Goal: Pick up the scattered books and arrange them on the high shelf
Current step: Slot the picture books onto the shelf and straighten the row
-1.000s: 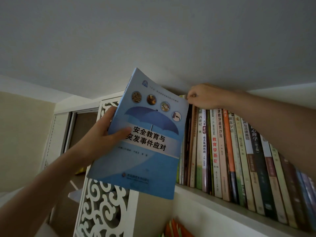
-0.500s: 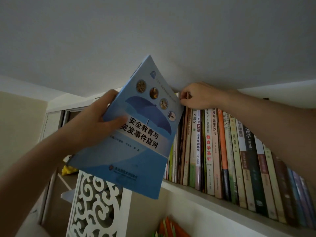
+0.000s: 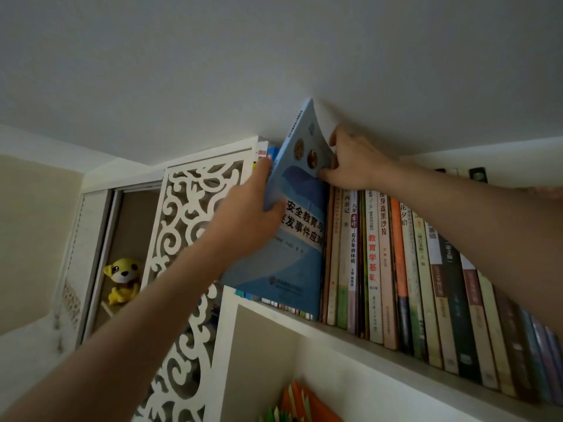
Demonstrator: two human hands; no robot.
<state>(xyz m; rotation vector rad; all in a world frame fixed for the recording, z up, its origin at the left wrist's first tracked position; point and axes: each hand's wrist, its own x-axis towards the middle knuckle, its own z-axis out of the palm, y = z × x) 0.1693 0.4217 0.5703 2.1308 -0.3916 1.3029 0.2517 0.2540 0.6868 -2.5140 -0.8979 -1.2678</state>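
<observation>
Both forearms are showing bare from the frame edges to the wrists, with no sleeves, and the left hand (image 3: 243, 214) and right hand (image 3: 355, 161) are wearing nothing visible.

A book (image 3: 300, 239) stands on the high shelf (image 3: 365, 339), just left of a row of upright books (image 3: 426, 269); hands flank it, left hand (image 3: 246, 220), right hand (image 3: 353, 161). A plush toy (image 3: 122, 280) sits far left.
</observation>
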